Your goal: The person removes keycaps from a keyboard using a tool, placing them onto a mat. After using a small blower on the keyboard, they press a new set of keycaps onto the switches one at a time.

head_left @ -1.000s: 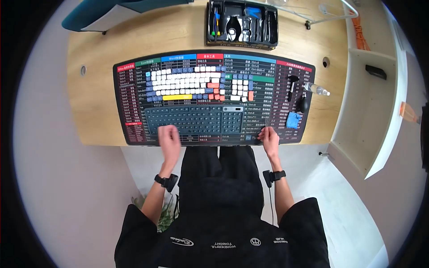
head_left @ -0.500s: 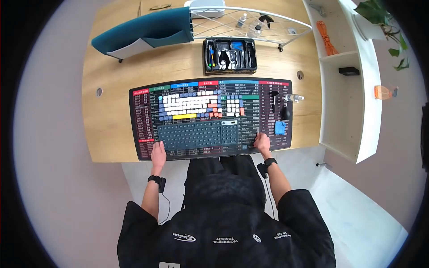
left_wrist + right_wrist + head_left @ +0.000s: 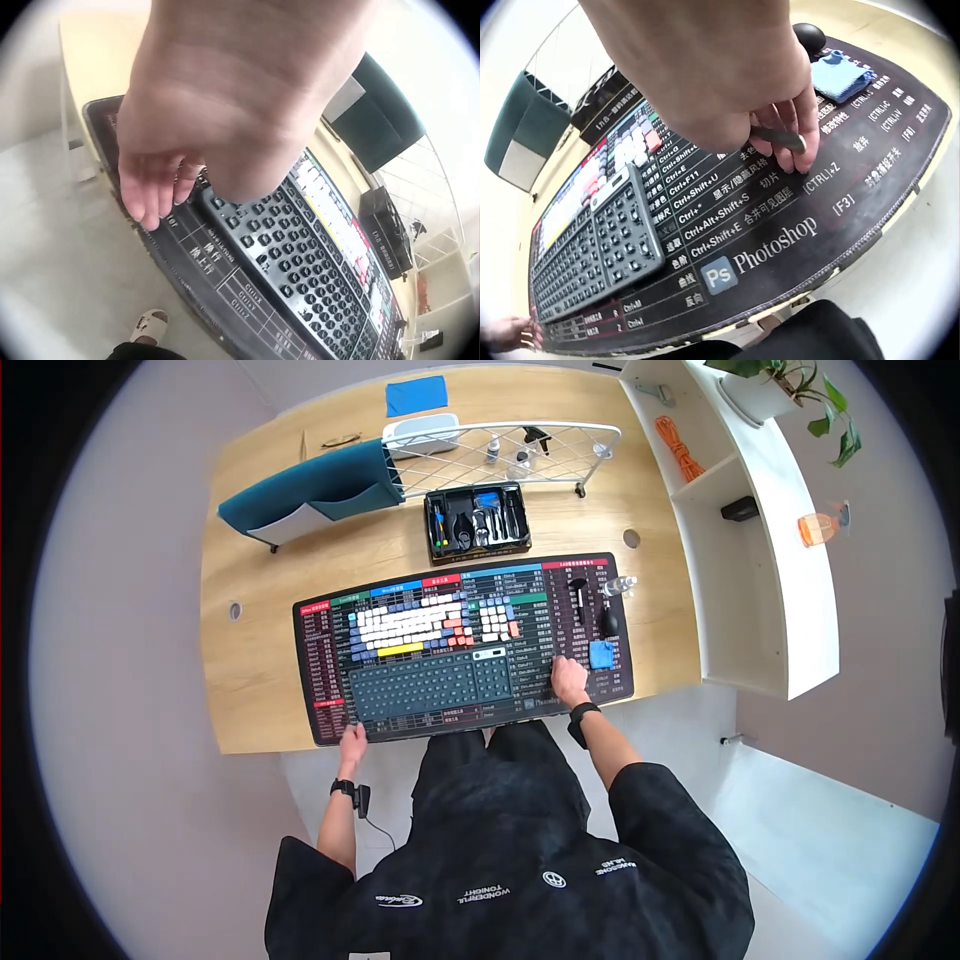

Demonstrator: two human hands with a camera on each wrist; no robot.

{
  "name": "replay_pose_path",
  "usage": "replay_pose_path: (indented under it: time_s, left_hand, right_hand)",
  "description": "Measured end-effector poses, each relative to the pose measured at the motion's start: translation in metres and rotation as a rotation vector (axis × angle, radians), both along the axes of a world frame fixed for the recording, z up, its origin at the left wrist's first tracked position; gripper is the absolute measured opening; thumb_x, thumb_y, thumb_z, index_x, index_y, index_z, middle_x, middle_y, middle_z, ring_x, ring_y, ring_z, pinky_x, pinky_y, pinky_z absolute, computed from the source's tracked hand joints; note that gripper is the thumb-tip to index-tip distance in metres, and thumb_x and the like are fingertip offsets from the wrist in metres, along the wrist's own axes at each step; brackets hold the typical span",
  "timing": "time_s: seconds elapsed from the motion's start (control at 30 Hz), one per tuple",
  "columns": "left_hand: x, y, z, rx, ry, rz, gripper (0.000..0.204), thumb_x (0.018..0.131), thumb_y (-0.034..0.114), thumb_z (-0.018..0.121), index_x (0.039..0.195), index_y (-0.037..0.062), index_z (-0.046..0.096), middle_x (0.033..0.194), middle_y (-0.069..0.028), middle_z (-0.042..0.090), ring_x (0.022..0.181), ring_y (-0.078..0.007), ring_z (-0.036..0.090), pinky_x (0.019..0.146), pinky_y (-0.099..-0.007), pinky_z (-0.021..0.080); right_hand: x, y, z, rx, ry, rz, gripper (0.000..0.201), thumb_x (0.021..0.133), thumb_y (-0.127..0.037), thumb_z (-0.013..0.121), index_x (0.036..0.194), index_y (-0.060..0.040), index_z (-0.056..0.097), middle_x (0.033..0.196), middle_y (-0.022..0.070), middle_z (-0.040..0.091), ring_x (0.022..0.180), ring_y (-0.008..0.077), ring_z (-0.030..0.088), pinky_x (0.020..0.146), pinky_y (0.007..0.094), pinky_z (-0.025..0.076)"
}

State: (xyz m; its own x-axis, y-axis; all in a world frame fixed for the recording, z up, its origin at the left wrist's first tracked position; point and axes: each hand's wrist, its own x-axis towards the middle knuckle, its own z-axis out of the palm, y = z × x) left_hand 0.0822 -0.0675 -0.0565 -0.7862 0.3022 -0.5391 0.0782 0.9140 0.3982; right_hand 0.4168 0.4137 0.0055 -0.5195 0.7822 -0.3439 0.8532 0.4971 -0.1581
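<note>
In the right wrist view my right hand (image 3: pixel 712 82) grips a slim grey tool (image 3: pixel 780 139) between thumb and fingers, low over the dark printed desk mat (image 3: pixel 325 650); the fist hides the tool's other end. My left hand (image 3: pixel 353 743) rests at the mat's near left edge, its fingers (image 3: pixel 154 191) hanging loosely along the edge and holding nothing. Between the hands lies a dark keyboard (image 3: pixel 420 688) stripped of its keycaps, its switches bare. Loose white, blue, orange and yellow keycaps (image 3: pixel 410 628) are laid out in keyboard order just behind it.
To the right on the mat are a blue cloth (image 3: pixel 601 654), a black air blower (image 3: pixel 608 622), a black brush (image 3: pixel 578 600) and a clear bottle (image 3: pixel 618 586). A black tool box (image 3: pixel 480 555) stands behind the mat, before a white wire rack (image 3: pixel 450 464). White shelving (image 3: pixel 755 590) borders the right side.
My left hand has come from the keyboard's near edge to the mat's left front edge. The right hand has moved a little farther in over the mat. The head view now takes in more of the desk's back.
</note>
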Motion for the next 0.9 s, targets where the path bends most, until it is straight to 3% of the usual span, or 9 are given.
replay_pose_path:
  time_s: [0.03, 0.1, 0.13, 0.2, 0.33, 0.53, 0.7, 0.77, 0.9]
  left_hand:
    - [0.009, -0.009, 0.006, -0.008, 0.017, -0.002, 0.043, 0.106, 0.042, 0.053, 0.103, -0.0001, 0.061, 0.092, -0.0238, 0.073, 0.090, -0.0428, 0.072, 0.080, -0.0501, 0.056]
    - [0.031, -0.014, 0.016, 0.047, -0.209, 0.091, 0.044, 0.107, 0.042, 0.053, 0.107, -0.0014, 0.063, 0.084, -0.0194, 0.072, 0.075, -0.0296, 0.073, 0.069, -0.0445, 0.058]
    - [0.041, -0.021, 0.023, 0.037, -0.198, 0.084, 0.044, 0.107, 0.042, 0.053, 0.107, -0.0014, 0.063, 0.084, -0.0194, 0.072, 0.075, -0.0296, 0.073, 0.069, -0.0445, 0.058]
    - [0.057, -0.029, 0.032, 0.098, -0.227, 0.117, 0.045, 0.107, 0.040, 0.054, 0.116, -0.0035, 0.061, 0.081, -0.0133, 0.070, 0.066, -0.0186, 0.069, 0.060, -0.0373, 0.057]
    - [0.078, -0.030, 0.064, 0.093, -0.234, 0.192, 0.045, 0.107, 0.038, 0.056, 0.126, -0.0032, 0.058, 0.083, -0.0119, 0.070, 0.065, -0.0191, 0.069, 0.058, -0.0347, 0.057]
    - [0.092, -0.043, 0.103, 0.094, -0.182, 0.208, 0.043, 0.107, 0.036, 0.056, 0.126, -0.0027, 0.057, 0.084, -0.0121, 0.070, 0.067, -0.0182, 0.069, 0.057, -0.0329, 0.057]
    - [0.089, -0.051, 0.106, 0.092, -0.175, 0.228, 0.042, 0.107, 0.034, 0.056, 0.124, -0.0040, 0.058, 0.086, -0.0132, 0.071, 0.068, -0.0192, 0.070, 0.059, -0.0329, 0.057]
    - [0.087, -0.057, 0.102, 0.078, -0.191, 0.186, 0.041, 0.107, 0.034, 0.056, 0.122, -0.0044, 0.060, 0.086, -0.0137, 0.072, 0.069, -0.0194, 0.070, 0.062, -0.0336, 0.058]
    - [0.082, -0.047, 0.099, 0.100, -0.216, 0.159, 0.039, 0.106, 0.032, 0.056, 0.118, -0.0054, 0.064, 0.086, -0.0138, 0.072, 0.071, -0.0191, 0.070, 0.066, -0.0340, 0.060]
  right_hand:
    - [0.001, -0.001, -0.003, -0.008, 0.017, -0.002, 0.039, 0.108, -0.033, 0.046, 0.095, -0.0056, 0.070, 0.089, 0.0210, 0.074, 0.084, 0.0421, 0.074, 0.077, 0.0520, 0.059]
    - [0.005, 0.001, -0.011, 0.075, 0.049, 0.096, 0.036, 0.109, -0.031, 0.046, 0.094, -0.0079, 0.069, 0.085, 0.0173, 0.075, 0.082, 0.0379, 0.075, 0.073, 0.0488, 0.059]
    - [0.008, -0.003, -0.011, 0.066, 0.060, 0.088, 0.036, 0.109, -0.031, 0.046, 0.094, -0.0079, 0.069, 0.085, 0.0173, 0.075, 0.082, 0.0379, 0.075, 0.073, 0.0488, 0.059]
    - [0.008, -0.004, -0.006, 0.136, 0.033, 0.147, 0.035, 0.109, -0.032, 0.047, 0.092, -0.0100, 0.068, 0.082, 0.0140, 0.075, 0.080, 0.0336, 0.075, 0.069, 0.0446, 0.059]
    - [0.011, -0.003, -0.015, 0.188, 0.050, 0.139, 0.037, 0.109, -0.036, 0.048, 0.089, -0.0105, 0.067, 0.080, 0.0128, 0.075, 0.078, 0.0317, 0.076, 0.067, 0.0417, 0.059]
    - [0.011, -0.001, -0.016, 0.127, 0.137, 0.066, 0.046, 0.109, -0.042, 0.046, 0.089, -0.0083, 0.070, 0.082, 0.0145, 0.076, 0.079, 0.0334, 0.076, 0.069, 0.0465, 0.059]
    - [0.014, 0.003, -0.008, 0.109, 0.146, -0.082, 0.050, 0.108, -0.046, 0.045, 0.092, -0.0061, 0.070, 0.086, 0.0168, 0.076, 0.081, 0.0362, 0.075, 0.071, 0.0476, 0.059]
    - [0.021, 0.008, 0.003, 0.083, 0.149, -0.127, 0.045, 0.108, -0.042, 0.045, 0.094, -0.0063, 0.069, 0.088, 0.0209, 0.075, 0.084, 0.0393, 0.075, 0.074, 0.0523, 0.059]
    - [0.044, 0.012, -0.006, 0.013, 0.376, -0.154, 0.038, 0.107, -0.036, 0.048, 0.096, -0.0050, 0.067, 0.087, 0.0261, 0.072, 0.084, 0.0477, 0.070, 0.074, 0.0586, 0.056]
